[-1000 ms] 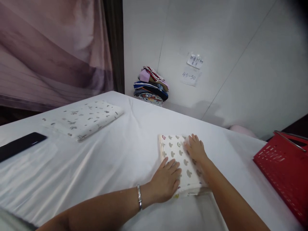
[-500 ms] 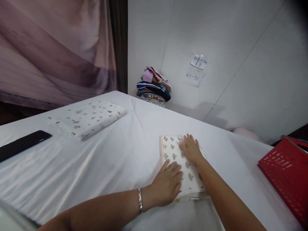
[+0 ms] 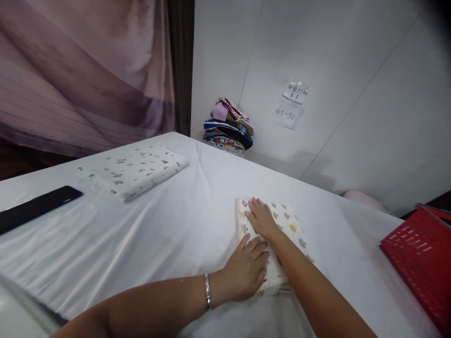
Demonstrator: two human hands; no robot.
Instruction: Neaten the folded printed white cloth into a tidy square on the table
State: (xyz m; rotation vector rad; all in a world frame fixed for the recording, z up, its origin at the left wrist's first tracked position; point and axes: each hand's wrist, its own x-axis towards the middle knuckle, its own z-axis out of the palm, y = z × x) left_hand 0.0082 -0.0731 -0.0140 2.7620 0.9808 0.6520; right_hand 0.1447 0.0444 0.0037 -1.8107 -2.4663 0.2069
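Looks already folded into a patterned cloth bundle (image 3: 292, 219) on the table (image 3: 169, 244), pressed beneath left hand (image 3: 245, 271) and right hand (image 3: 262, 218) with flat, released grip, perhaps lacking only smoothing.

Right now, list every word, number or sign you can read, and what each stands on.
"45-50": handwritten on the lower paper on the wall.
Upper paper, just above it: handwritten characters, too blurred to read surely.
Nearer folded cloth: printed shapes, no words that I can make out.
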